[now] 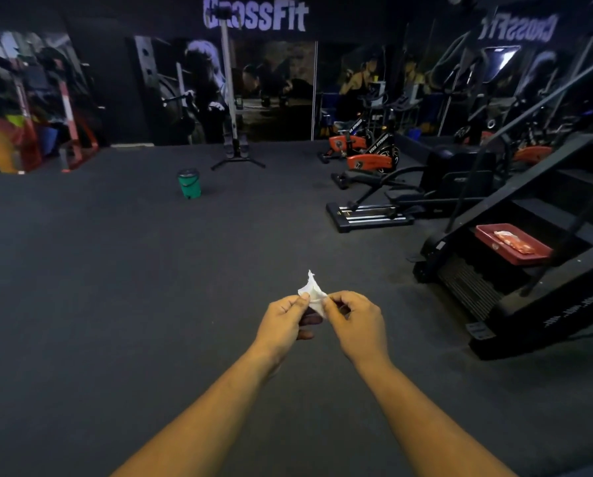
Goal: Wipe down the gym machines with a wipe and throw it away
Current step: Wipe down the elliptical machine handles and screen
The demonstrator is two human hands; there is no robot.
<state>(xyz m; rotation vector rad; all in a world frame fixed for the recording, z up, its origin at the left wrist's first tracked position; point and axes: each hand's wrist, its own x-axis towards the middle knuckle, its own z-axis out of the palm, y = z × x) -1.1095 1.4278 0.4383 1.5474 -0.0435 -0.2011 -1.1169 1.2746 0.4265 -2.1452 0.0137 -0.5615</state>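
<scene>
I've got both arms stretched out in front over the dark floor [116, 287]. L hand [283, 321] and R hand [351, 321] sit close together, w/ a small white wipe [311, 293] between them. L thumb and forefinger pinch its left edge; R hand's fingers are curled and pinch the right edge. The wipe is crumpled, one corner sticking up above the fingertips, held in the air, not touching anything else.

Ahead and left of centre, well apart from the hands, a green bucket [189, 184] stands upright on the floor; can't tell what's in it. Behind it, a tall pole stand [231, 98] on a spread base, near the back wall w/ "CrossFit" lettering [255, 13].

On my right, a black stair-climber machine [529, 287] w/ a red tray [515, 242] resting on one of its steps; in the tray lies a flat orange-and-white packet [513, 242], print too small to read. Further back on the right, a black elliptical [408, 197], then two orange-and-black exercise bikes [367, 156] in a row toward the wall. Far left: red rack frames [68, 115], blurred. The right wall looks mirrored, lettering reversed.
</scene>
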